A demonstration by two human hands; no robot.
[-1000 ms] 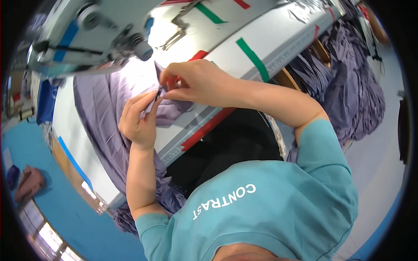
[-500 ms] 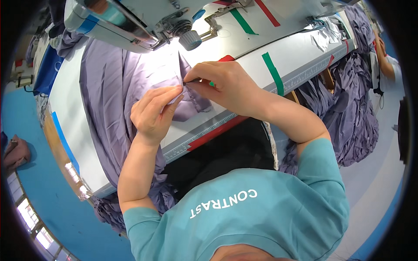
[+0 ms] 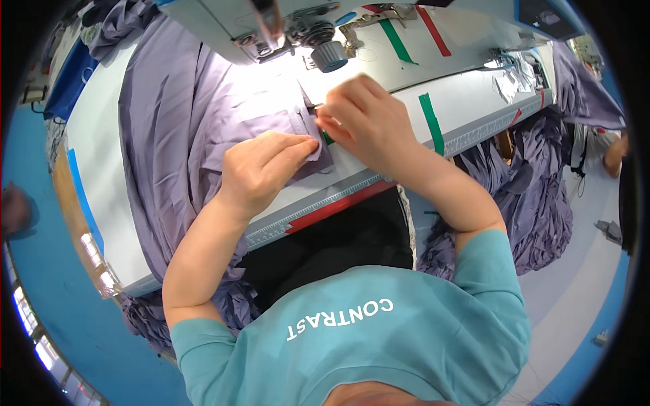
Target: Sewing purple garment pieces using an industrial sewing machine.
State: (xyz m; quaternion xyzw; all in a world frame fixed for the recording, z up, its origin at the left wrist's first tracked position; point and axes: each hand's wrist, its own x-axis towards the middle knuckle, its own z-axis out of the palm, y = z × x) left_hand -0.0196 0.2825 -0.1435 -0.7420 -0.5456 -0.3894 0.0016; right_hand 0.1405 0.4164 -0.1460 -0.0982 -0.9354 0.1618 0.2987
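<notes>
A purple fabric piece lies across the white sewing table and hangs over its front edge. My left hand pinches a small edge of this fabric between thumb and fingers, close to the table's front. Just right of it, my right hand is raised over the cloth with its fingers curled together. A small dark tip shows beside those fingers, but what they hold is hidden. Beyond both hands stands the sewing machine, its grey round knob above the brightly lit fabric.
Along the table's front edge run a ruler strip and red tape. Green tape crosses the table on the right. Heaped purple fabric hangs at the right. Another person's arm shows at the far right.
My right hand has drawn apart from my left hand, and its fingers have curled upward. My left hand still pinches the fabric edge. The whole view has shifted slightly.
</notes>
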